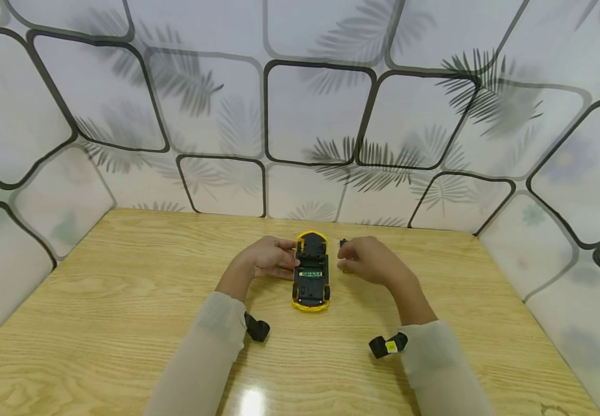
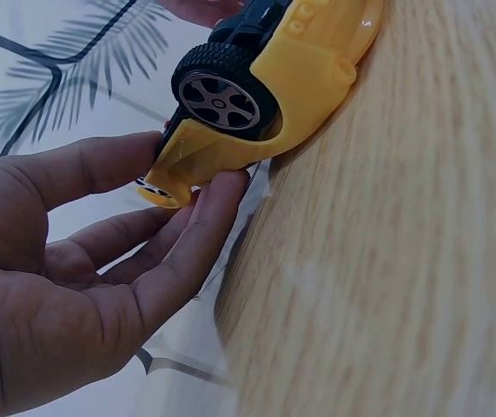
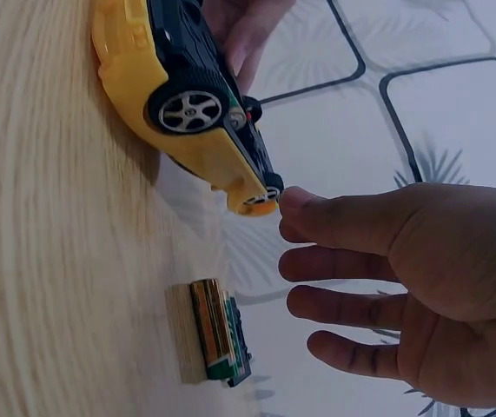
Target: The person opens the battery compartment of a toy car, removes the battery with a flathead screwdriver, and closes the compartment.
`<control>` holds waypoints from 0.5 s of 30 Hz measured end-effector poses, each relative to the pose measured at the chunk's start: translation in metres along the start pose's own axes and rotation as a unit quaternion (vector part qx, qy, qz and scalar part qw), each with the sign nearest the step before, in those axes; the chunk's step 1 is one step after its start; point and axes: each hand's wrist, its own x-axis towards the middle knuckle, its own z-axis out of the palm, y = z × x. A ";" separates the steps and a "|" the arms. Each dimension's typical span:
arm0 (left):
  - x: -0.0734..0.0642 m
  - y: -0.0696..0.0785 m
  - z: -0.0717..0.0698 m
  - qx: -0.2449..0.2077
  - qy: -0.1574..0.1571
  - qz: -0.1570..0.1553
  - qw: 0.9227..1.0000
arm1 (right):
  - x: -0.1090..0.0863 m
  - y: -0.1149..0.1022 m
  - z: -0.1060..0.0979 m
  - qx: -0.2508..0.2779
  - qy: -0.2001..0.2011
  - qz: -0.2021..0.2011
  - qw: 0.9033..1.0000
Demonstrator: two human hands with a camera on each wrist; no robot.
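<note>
A yellow toy car lies upside down on the table, its black underside up. In its uncovered battery compartment sits a green battery. My left hand holds the car by its side, thumb at the upper edge and fingers along the yellow body. To the right of the car hovers my right hand, fingers loosely bent and nothing visible between them. Below its fingertips in the right wrist view, a copper-and-green battery lies on the table with a small black piece just behind it.
The light wood table runs back to a patterned wall covering, which also closes in both sides. A black camera is strapped on each wrist, the left one and the right one.
</note>
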 end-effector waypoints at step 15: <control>0.001 0.000 0.001 -0.005 0.001 -0.003 1.000 | 0.006 -0.026 0.009 -0.002 -0.018 -0.057 0.998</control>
